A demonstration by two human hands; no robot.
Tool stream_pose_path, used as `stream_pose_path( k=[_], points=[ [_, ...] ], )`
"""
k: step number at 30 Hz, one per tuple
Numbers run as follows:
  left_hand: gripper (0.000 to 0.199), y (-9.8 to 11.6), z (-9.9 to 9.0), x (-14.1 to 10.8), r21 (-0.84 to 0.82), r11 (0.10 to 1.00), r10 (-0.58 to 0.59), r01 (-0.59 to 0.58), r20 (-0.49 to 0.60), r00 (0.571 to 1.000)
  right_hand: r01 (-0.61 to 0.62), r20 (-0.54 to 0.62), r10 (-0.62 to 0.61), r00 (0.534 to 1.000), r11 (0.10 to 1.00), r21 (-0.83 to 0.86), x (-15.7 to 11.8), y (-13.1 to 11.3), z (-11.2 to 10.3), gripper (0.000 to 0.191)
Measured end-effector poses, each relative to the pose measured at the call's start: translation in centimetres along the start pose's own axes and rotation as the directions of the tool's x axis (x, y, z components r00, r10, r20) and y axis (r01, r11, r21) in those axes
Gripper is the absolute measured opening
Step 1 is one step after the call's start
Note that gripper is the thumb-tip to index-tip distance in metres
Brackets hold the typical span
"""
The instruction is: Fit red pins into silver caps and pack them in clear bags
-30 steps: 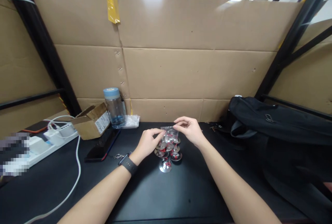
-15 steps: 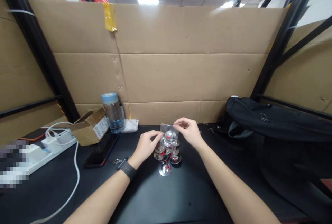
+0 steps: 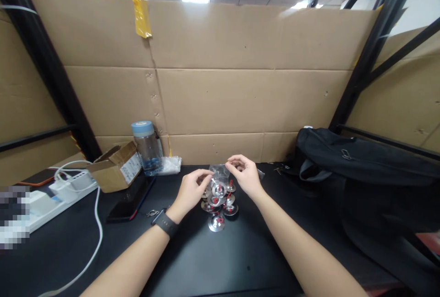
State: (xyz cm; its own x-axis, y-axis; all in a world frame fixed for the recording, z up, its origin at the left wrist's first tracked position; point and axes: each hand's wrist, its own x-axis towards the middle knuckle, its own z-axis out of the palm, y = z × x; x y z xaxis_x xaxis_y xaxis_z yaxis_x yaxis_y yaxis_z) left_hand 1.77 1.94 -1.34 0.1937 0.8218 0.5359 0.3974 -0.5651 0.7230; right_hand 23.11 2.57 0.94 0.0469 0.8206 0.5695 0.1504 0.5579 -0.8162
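Observation:
Several shiny metal finger cymbals [image 3: 216, 222] with red bits at their centres lie heaped on the black table in front of me. Just behind and above the heap, a clear plastic bag [image 3: 220, 172] is stretched between my hands. My left hand [image 3: 193, 191] pinches the bag's left edge between thumb and fingers. On the other side, my right hand [image 3: 245, 175] has its fingers curled and pinched at the bag's upper right edge. One cymbal [image 3: 219, 189] sits directly under the bag; whether it is inside cannot be made out.
At left stand a water bottle [image 3: 147, 148], an open carton [image 3: 115, 166], a dark phone [image 3: 129, 200] and a white power strip [image 3: 74, 189] with cables. Small metal rings [image 3: 153, 213] lie by my left wrist. A black backpack [image 3: 364, 182] fills the right; a cardboard wall [image 3: 220, 100] rises behind.
The bag's edge has shifted slightly left with my hands. The topmost cymbal appears lower, nearer the heap, and clear plastic now shows to the right of my right hand.

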Motion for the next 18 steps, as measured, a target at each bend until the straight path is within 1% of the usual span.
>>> stream_pose_path(
  k=[2, 4, 5, 7, 10, 12, 14, 16, 18],
  points=[
    [0.022, -0.1, -0.1, 0.1, -0.052, 0.999, -0.013, 0.011, -0.052, 0.999, -0.027, 0.064, 0.027, 0.998, 1.0, -0.002, -0.1, 0.1, -0.1, 0.038],
    [0.024, -0.4, -0.2, 0.3, -0.138, 0.99, -0.039, 0.029, -0.068, 0.997, -0.078, 0.157, 0.073, 0.985, 0.997, 0.026, -0.1, 0.4, -0.2, 0.05],
    [0.025, -0.5, -0.3, 0.5, -0.183, 0.982, -0.052, 0.039, -0.065, 0.997, -0.104, 0.197, 0.094, 0.976, 0.994, 0.042, -0.2, 0.5, -0.2, 0.052],
    [0.028, -0.7, -0.4, 0.7, -0.259, 0.964, -0.076, 0.059, -0.056, 0.996, -0.147, 0.244, 0.124, 0.962, 0.986, 0.081, -0.3, 0.6, -0.1, 0.046],
    [0.03, -0.6, -0.6, 0.9, -0.34, 0.937, -0.1, 0.079, -0.044, 0.994, -0.183, 0.256, 0.146, 0.956, 0.975, 0.126, -0.5, 0.2, 0.2, 0.037],
    [0.035, -0.3, -0.6, 0.8, -0.394, 0.915, -0.099, 0.091, -0.001, 0.995, -0.207, 0.264, 0.162, 0.951, 0.966, 0.153, -0.7, -0.4, 0.6, 0.038],
    [0.043, 0.0, -0.6, 0.7, -0.436, 0.892, -0.098, 0.116, 0.063, 0.993, -0.22, 0.278, 0.167, 0.946, 0.96, 0.171, -1.0, -0.9, 0.9, 0.044],
    [0.049, 0.1, -0.5, 0.5, -0.456, 0.875, -0.117, 0.161, 0.124, 0.985, -0.196, 0.28, 0.142, 0.95, 0.965, 0.177, -1.3, -1.3, 1.2, 0.049],
    [0.055, 0.1, -0.5, 0.4, -0.449, 0.868, -0.139, 0.212, 0.19, 0.972, -0.15, 0.259, 0.102, 0.96, 0.974, 0.17, -1.5, -1.4, 1.4, 0.049]
  ],
)
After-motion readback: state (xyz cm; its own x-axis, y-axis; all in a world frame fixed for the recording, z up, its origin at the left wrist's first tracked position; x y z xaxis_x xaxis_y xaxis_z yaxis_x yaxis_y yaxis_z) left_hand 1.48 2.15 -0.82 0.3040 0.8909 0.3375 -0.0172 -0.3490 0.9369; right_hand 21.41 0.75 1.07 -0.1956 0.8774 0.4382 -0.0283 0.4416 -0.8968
